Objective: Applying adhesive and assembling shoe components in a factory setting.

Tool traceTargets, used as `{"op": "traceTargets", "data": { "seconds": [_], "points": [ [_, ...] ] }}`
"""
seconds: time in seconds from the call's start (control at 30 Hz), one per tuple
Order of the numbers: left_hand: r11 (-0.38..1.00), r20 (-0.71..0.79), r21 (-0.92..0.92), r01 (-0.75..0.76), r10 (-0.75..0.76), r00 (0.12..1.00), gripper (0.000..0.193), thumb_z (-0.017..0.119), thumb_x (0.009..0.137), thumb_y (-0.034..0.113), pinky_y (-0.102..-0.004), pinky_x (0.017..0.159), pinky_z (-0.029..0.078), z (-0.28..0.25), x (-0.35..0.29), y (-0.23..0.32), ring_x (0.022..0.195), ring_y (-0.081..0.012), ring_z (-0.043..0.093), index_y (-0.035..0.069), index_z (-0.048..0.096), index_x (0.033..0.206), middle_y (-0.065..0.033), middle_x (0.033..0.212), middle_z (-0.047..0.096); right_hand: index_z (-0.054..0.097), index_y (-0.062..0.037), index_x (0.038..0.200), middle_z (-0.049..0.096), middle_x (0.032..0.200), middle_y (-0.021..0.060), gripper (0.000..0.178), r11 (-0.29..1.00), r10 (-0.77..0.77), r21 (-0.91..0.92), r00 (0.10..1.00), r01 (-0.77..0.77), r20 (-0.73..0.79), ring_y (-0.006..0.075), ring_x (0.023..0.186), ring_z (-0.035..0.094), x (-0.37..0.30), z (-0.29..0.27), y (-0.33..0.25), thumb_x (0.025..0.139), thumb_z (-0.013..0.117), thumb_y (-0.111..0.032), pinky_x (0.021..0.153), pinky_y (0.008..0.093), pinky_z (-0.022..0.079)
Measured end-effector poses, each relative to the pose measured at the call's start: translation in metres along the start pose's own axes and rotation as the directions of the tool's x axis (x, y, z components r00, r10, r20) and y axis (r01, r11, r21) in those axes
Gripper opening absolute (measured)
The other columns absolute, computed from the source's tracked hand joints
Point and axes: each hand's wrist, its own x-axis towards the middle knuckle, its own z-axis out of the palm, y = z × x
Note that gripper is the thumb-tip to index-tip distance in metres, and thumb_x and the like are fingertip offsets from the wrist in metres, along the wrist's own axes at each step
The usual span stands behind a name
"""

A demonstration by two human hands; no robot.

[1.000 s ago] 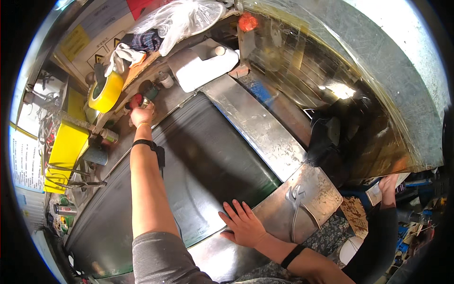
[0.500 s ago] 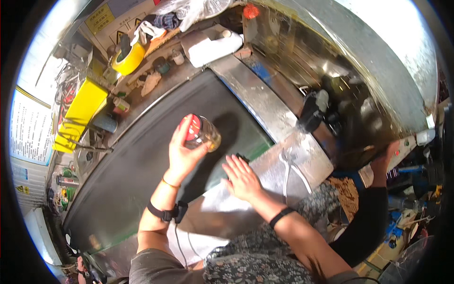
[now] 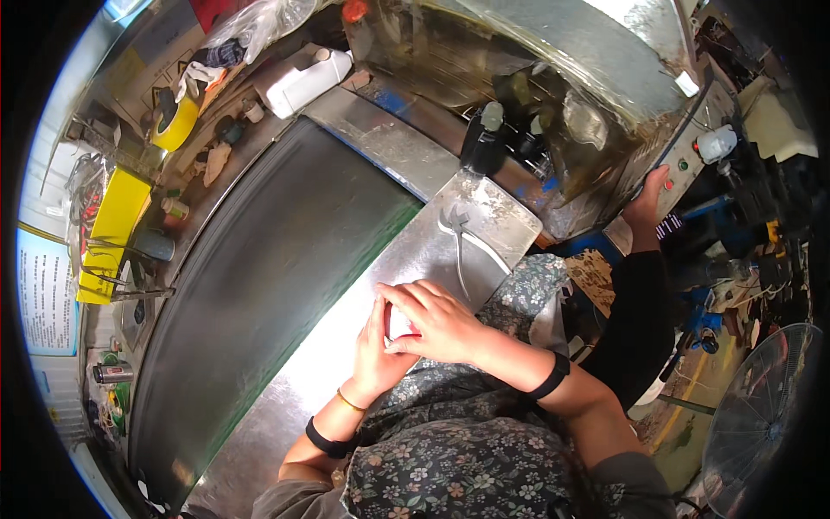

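Red-capped small clear jar (image 3: 400,327), clasped between both hands just above the near edge of the counter; only a sliver of red and pale glass shows between the fingers. Left hand (image 3: 373,346): curled around the jar from the side, closed on it. Right hand (image 3: 441,322): laid over the top, fingers wrapped down around the cap end, also closed on it.

Change noted: a second ago the left hand was stretched far out to the cluttered shelf at the back; half a second ago it carried the jar in over the belt with the right hand flat on the metal. Now both hands meet on the jar close to the body, so the fetching is done and, by my judgement, work on the cap is in hand.

Surroundings, outward:
- Bare steel plate counter (image 3: 346,346), bright with glare, scuffed.
- Steel pliers with long handles (image 3: 462,238), lying on the plate beyond the hands, untouched.
- Dark green conveyor belt (image 3: 268,259), running alongside to the left.
- White plastic jug (image 3: 304,76), yellow tape roll (image 3: 177,125) and yellow box (image 3: 112,216) along the far shelf, among small clutter.
- Curved sheet-metal machine housing (image 3: 553,69) to the right.
- Another person's hand (image 3: 648,195) at a control panel on that housing.
- Floor fan (image 3: 761,406) at the lower right.
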Motion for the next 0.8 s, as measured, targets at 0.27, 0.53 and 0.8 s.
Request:
{"op": "traceTargets", "data": {
  "seconds": [0.27, 0.53, 0.8],
  "points": [
    [0.999, -0.019, 0.041, -0.008, 0.009, 1.000, 0.107, 0.086, 0.060, 0.015, -0.0430, 0.088, 0.053, -0.012, 0.037, 0.071, 0.105, -0.0385, 0.064, 0.000, 0.024, 0.146, -0.0244, 0.117, 0.062, 0.054, -0.0023, 0.126, 0.058, 0.119, 0.0126, 0.067, 0.932, -0.212, -0.303, 0.977, 0.197, -0.017, 0.0278, 0.109, 0.054, -0.011, -0.082, -0.047, 0.068, 0.076, -0.029, 0.094, 0.0409, 0.044],
    [0.978, 0.025, -0.143, -0.151, 0.157, 0.987, 0.110, 0.089, 0.058, 0.011, -0.0394, 0.098, 0.047, -0.041, 0.068, 0.138, 0.115, -0.0315, 0.059, 0.000, 0.023, 0.146, -0.0226, 0.127, 0.055, 0.052, 0.0033, 0.129, 0.057, 0.127, 0.0181, 0.057, 0.981, -0.183, -0.136, 0.880, 0.137, -0.438, 0.0280, 0.110, 0.061, -0.052, -0.204, -0.049, 0.079, 0.066, -0.021, 0.095, 0.0381, 0.048],
    [0.851, 0.065, -0.183, -0.492, 0.510, 0.858, 0.112, 0.089, 0.062, 0.010, -0.0424, 0.099, 0.048, -0.074, 0.091, 0.220, 0.119, -0.0371, 0.056, -0.006, 0.015, 0.146, -0.0313, 0.134, 0.045, 0.046, 0.0039, 0.132, 0.058, 0.119, 0.0132, 0.044, 0.745, 0.609, 0.595, 0.675, -0.303, -0.418, 0.0252, 0.097, 0.065, -0.162, -0.285, 0.115, 0.094, 0.047, -0.019, 0.088, 0.0361, 0.051]
  ]
}}
